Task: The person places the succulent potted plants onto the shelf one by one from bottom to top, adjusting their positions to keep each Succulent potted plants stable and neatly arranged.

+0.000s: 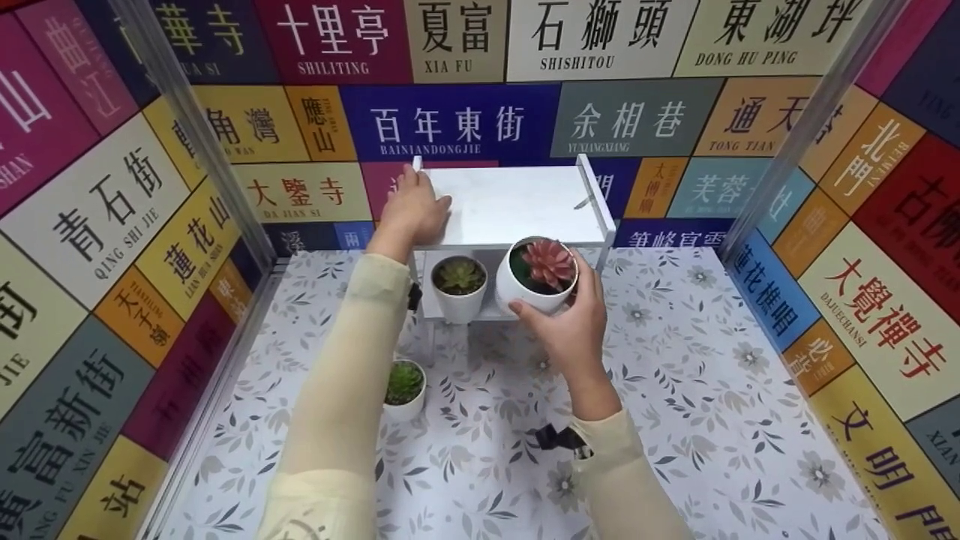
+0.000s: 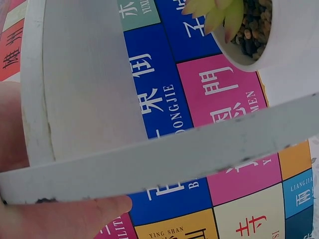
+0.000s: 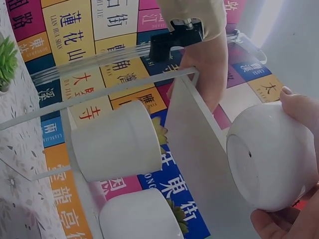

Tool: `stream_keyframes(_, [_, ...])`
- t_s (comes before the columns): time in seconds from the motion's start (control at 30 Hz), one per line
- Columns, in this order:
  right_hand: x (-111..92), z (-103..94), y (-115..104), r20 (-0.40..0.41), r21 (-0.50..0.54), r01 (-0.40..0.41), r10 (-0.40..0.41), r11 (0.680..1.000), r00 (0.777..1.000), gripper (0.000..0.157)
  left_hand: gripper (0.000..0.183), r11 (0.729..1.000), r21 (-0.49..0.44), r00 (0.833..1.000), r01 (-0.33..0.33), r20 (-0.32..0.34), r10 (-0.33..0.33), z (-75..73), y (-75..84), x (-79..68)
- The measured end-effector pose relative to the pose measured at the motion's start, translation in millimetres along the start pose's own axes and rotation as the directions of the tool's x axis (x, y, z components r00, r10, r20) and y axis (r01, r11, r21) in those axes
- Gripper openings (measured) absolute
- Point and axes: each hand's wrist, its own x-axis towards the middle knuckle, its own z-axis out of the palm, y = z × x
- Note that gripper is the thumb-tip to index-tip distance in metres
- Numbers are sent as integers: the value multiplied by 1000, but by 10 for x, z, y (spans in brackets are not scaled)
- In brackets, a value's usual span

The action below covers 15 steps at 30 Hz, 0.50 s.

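Observation:
My left hand (image 1: 415, 206) grips the upper left corner of a small white two-tier shelf (image 1: 517, 196), and in the left wrist view its thumb (image 2: 112, 206) shows beside the frame. In my right hand (image 1: 568, 322) is a round white pot with a red succulent (image 1: 550, 262), held in front of the shelf's top board. Its smooth white underside (image 3: 259, 159) faces the right wrist camera. On the lower tier stands a white pot with a yellow-green succulent (image 1: 459, 289). A second white pot (image 3: 139, 216) appears beside it in the right wrist view.
A small white pot with a bright green succulent (image 1: 405, 386) stands on the floral-patterned tabletop (image 1: 480, 465), left of the shelf's front. Colourful sign-covered walls (image 1: 465, 120) enclose the table at the back and both sides, with clear strips (image 1: 810, 112) at the corners.

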Motion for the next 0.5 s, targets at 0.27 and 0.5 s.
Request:
stream_keyframes(0.27, [92,-61,-12,-28,18,0,1,1000,1000,112,80,1000,22,1000,-2,15,1,3,-6,16])
stream_keyframes(0.5, [172,-112,-33,-70,3,13,-13,1000,997,112,79,1000,16,1000,-2,23,2,1,0,26])
